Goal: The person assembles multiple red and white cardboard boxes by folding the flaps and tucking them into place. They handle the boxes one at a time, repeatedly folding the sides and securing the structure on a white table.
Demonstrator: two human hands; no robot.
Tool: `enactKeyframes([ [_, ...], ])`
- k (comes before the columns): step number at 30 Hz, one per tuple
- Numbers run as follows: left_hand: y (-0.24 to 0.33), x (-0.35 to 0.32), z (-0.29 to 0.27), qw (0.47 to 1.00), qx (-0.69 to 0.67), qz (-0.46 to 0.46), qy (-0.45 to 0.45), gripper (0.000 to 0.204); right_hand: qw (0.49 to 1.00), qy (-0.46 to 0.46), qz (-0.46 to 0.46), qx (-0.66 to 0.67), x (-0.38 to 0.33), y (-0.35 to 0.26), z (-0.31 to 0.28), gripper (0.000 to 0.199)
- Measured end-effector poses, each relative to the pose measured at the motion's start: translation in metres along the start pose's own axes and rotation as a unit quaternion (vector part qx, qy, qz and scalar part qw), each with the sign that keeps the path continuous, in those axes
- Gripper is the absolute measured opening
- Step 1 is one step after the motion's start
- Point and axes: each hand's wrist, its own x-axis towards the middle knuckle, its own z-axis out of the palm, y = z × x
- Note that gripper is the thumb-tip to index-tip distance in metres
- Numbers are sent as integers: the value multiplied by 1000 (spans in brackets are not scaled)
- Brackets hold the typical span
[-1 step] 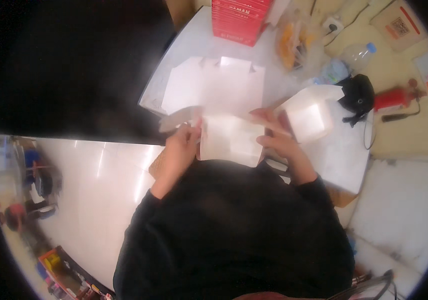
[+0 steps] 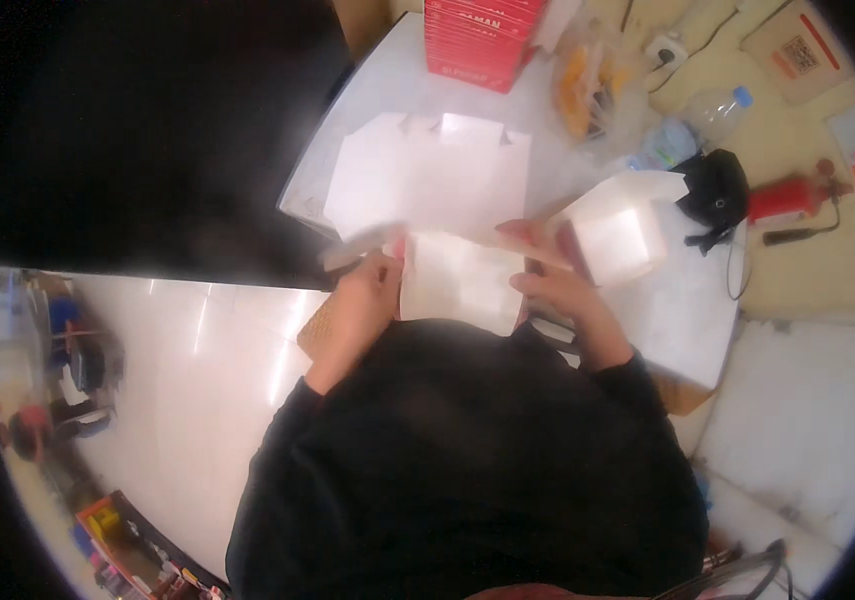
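A white, partly folded cardboard piece [image 2: 458, 282] is held close to my chest over the near edge of the white table [image 2: 673, 315]. My left hand [image 2: 368, 292] grips its left edge and my right hand [image 2: 551, 283] grips its right edge, fingers curled over the top. Just beyond it a larger flat white carton blank [image 2: 428, 180] lies on the table. A small open white box [image 2: 620, 232] stands to the right of my right hand, apart from it. My black sleeves fill the lower middle.
A red carton [image 2: 478, 40] stands at the table's far end beside a clear bag with orange contents [image 2: 588, 90]. A plastic bottle [image 2: 713, 110], a black device [image 2: 713, 190] and a red tool [image 2: 788, 195] lie to the right. Glossy pale floor [image 2: 198, 350] spreads to the left.
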Motion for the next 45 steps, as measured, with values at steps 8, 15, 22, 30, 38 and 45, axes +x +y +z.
enactKeyframes([
  [8,-60,29,-14,948,-297,8,-118,57,989,111,73,64,2,-18,-3,53],
  [15,25,13,-22,902,-258,305,-164,134,947,50,47,313,-3,-13,-23,65],
  [22,60,15,-5,904,-255,319,-125,141,985,79,-135,76,-40,-10,-27,99],
  [30,103,18,36,890,-226,364,-157,140,967,171,-123,141,-91,-32,-49,112],
  [38,139,15,148,904,-149,391,-88,114,779,280,-196,-526,-122,-45,-64,51],
  [45,132,25,193,847,-21,525,-83,95,880,346,58,-319,-158,-36,-91,30],
])
